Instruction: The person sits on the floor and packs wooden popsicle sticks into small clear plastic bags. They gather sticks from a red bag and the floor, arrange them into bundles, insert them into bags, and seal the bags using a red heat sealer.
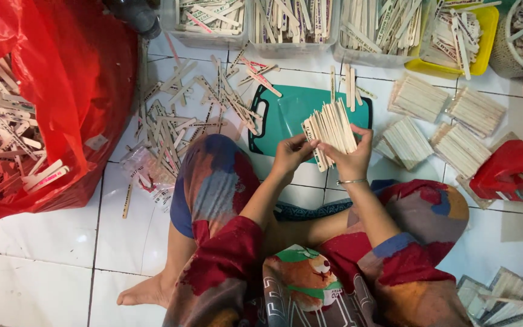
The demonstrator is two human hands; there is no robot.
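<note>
1. Right hand (351, 158) grips a fanned bundle of flat wooden sticks (331, 128), fingers wrapped around the lower end, thumb side toward the body. A thin bangle (352, 181) sits on that wrist.
2. Left hand (290, 155) has its fingertips pinched on the bundle's left edge, touching the outermost sticks.
3. The bundle is held in the air over the near edge of a teal cutting board (292, 112), which lies flat on the white tiled floor (43, 266).
4. Loose sticks (183, 121) are scattered on the tiles to the left of the board, some overlapping its handle end.
5. A red plastic bag (62, 91), open and full of more sticks, stands at far left.
6. Clear tubs (292, 24) and a yellow tray (485, 36) packed with sticks line the top edge.
7. Neat stacks of sorted sticks (455, 145) lie to the right of the board, near a smaller red bag (506, 166).
8. The person sits cross-legged on the floor in patterned clothes; one bare foot (146, 293) rests on the tiles at lower left.
</note>
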